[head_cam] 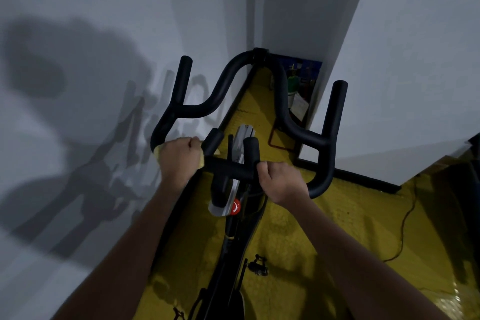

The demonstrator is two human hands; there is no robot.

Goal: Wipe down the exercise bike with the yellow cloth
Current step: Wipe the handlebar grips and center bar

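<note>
Right hand [281, 183] grips the bare black handlebar [323, 138]; left hand [180, 160] clutches the yellow cloth [158, 149] around the bar's other side.

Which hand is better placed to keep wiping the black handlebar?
The left hand: it grips the yellow cloth wrapped round the black handlebar. The right hand holds the bar bare, likely just steadying it.
</note>
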